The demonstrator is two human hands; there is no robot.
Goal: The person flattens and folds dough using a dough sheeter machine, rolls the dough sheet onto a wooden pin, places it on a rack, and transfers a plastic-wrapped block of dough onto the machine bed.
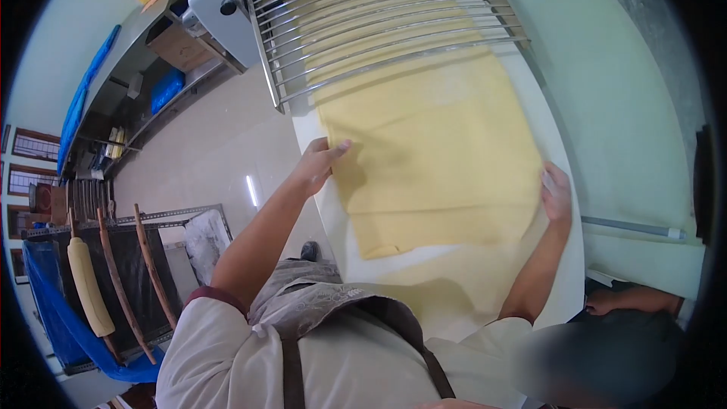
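Observation:
A wide sheet of pale yellow dough [439, 144] lies on the white belt [560, 257] of a machine, its far part passing beneath a metal bar guard [394, 53]. At the sheet's left edge, my left hand [322, 165] pinches the dough between thumb and fingers. My right hand [556, 191] is at the right edge, fingers curled against the dough; whether it grips the edge is hard to tell. Near me the sheet's end shows a fold line and an uneven edge. A thinner yellow layer [439, 284] shows on the belt closer to my body.
A grey machine housing [223, 11] stands at the upper left. On a rack at the lower left are wooden rods [121, 288] and a dough-wrapped roller [89, 288]. Another person's arm [636, 301] and blurred head are at the lower right. Shelves [163, 60] line the left wall.

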